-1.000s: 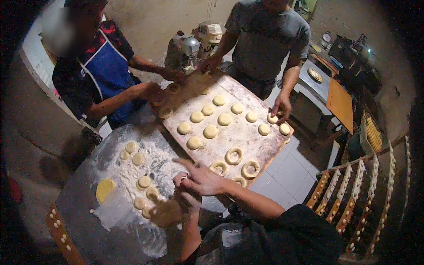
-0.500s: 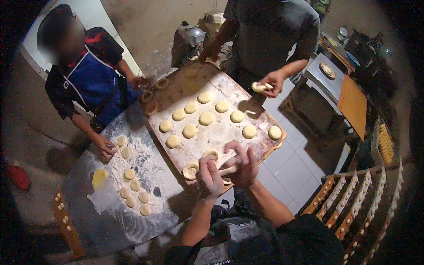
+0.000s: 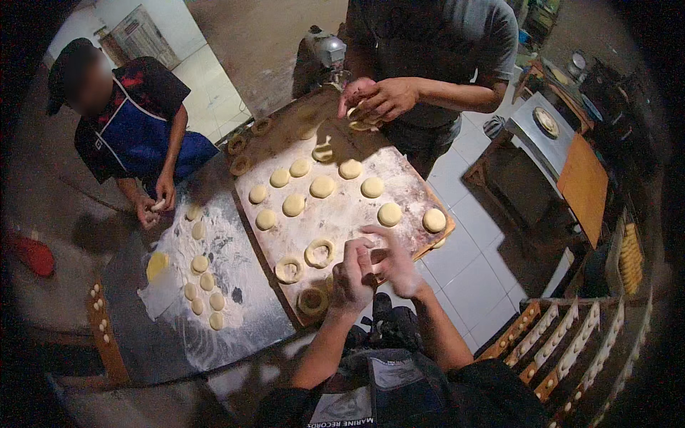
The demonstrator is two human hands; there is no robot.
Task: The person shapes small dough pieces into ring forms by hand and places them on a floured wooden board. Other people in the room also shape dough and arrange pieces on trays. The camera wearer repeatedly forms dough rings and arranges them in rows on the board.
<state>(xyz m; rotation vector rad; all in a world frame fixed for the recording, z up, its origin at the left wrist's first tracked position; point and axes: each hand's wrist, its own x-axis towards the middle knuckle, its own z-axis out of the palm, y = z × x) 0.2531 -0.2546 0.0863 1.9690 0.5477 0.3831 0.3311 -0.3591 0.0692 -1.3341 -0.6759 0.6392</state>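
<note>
My left hand (image 3: 354,277) and my right hand (image 3: 399,267) are close together over the near right part of a floured wooden board (image 3: 357,214). The left fingers are curled toward the right hand, and the right fingers bend in to meet them. Whatever lies between them is hidden. Just left of my hands, a dough ring (image 3: 319,252) rests on the board beside another dough ring (image 3: 289,269). A shaded dough ring (image 3: 312,302) lies by the near edge. Several round, flat dough pieces (image 3: 322,187) are spread farther back.
Across the board, a person in a grey shirt (image 3: 435,43) handles a dough ring (image 3: 359,120). At left, a person in a blue apron (image 3: 139,132) holds a small dough piece (image 3: 158,205) over a floured metal table (image 3: 264,321). Racked trays (image 3: 564,349) stand at lower right.
The pale dough strip between my hands no longer shows. The grey-shirted person's hands have come together on the dough; the aproned person's hands have come together too. My view has shifted.
</note>
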